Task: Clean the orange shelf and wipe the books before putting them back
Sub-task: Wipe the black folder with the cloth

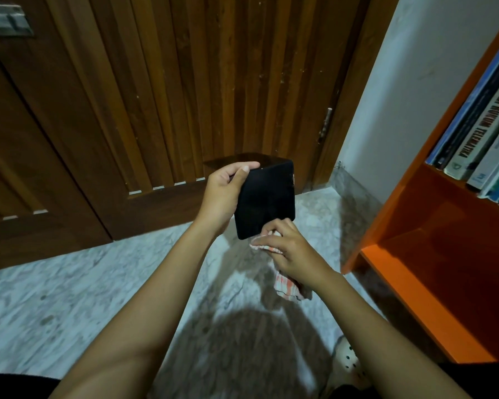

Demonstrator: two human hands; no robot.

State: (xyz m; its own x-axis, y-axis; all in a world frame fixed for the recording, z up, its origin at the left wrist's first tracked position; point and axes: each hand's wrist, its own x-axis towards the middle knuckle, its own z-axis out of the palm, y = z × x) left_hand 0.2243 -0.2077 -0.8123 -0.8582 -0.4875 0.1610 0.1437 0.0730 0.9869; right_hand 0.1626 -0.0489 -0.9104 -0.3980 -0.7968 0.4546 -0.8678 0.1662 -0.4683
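My left hand (pixel 224 194) grips a black book (pixel 265 198) by its upper left edge, thumb on the cover, and holds it up over the floor. My right hand (pixel 288 249) holds a bunched red-and-white checked cloth (pixel 287 287) against the book's lower edge. The orange shelf (pixel 432 254) stands at the right. Its lower compartment is bare. Several books (pixel 484 133) stand leaning in the compartment above.
A brown wooden door (pixel 185 96) fills the view ahead, with a white wall (pixel 401 96) to its right. The floor (pixel 69 298) is pale marble tile. A white perforated slipper (pixel 347 359) lies near my right forearm.
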